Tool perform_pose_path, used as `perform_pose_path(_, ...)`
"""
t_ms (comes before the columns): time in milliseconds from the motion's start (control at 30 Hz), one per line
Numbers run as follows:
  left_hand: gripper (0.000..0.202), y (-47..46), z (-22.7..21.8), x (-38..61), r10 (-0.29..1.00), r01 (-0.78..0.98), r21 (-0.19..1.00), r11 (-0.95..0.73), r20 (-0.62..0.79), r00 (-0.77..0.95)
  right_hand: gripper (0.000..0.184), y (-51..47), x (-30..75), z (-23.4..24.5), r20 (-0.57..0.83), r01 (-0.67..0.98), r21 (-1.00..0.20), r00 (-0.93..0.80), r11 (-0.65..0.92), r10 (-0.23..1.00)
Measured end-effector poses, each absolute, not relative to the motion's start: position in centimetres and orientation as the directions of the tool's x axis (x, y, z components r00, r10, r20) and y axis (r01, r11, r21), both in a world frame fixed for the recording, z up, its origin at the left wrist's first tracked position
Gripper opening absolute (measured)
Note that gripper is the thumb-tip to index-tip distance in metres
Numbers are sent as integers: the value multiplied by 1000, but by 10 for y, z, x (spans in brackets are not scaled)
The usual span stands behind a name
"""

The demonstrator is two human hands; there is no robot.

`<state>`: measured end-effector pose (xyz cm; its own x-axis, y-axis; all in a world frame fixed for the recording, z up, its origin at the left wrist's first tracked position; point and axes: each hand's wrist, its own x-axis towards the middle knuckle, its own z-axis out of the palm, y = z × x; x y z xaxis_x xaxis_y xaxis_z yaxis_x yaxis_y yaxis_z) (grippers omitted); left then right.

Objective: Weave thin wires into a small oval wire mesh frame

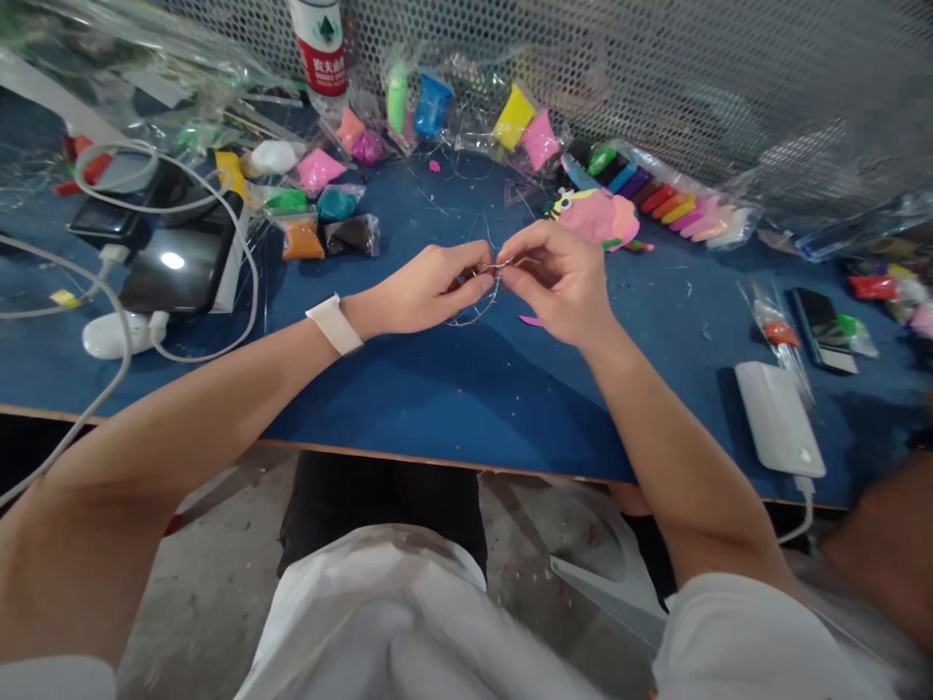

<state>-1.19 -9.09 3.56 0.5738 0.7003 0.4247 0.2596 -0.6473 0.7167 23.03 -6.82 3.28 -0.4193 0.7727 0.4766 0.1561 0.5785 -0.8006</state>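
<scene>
Both hands meet over the middle of the blue table. Between their fingertips runs a thin, twisted silvery wire (497,265), with a loop of it hanging below the fingers. My left hand (430,289), a pale band on its wrist, pinches the wire from the left. Pinching it from the right is my right hand (558,282), thumb and forefinger pressed together. Just behind the right hand lies a pink clay figure (594,216) with a googly eye and green and yellow parts. A small magenta clay strip (531,320) rests on the table under the right hand.
Bagged coloured clay (321,170) lies along the back, beside a bottle (321,49) at the metal mesh. Left are black devices (179,262) with white cables. A row of clay sticks (663,199), a phone (820,326) and a white power bank (779,418) lie right, near another person's arm.
</scene>
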Motion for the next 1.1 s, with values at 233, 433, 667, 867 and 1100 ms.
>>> perform_pose_path(233, 12, -84, 19, -9, 741, 400, 629, -667, 504, 443, 52, -65, 218, 21, 419, 75, -878, -358, 473, 834)
perform_pose_path(433, 13, -85, 15, -7, 741, 400, 628, -668, 512, 434, 52, -70, 209, 14, 409, 29, -895, -338, 444, 847)
perform_pose_path(667, 11, -86, 16, -6, 751, 439, 610, -659, 508, 422, 45, -68, 208, 10, 373, 34, -914, -324, 405, 870)
perform_pose_path(867, 11, -85, 9, -5, 727, 446, 574, -687, 557, 403, 44, -73, 200, 2, 405, 43, -902, -251, 429, 879)
perform_pose_path(1100, 13, -85, 6, -5, 742, 378, 639, -670, 558, 372, 49, -86, 193, 10, 488, 69, -858, -201, 509, 849)
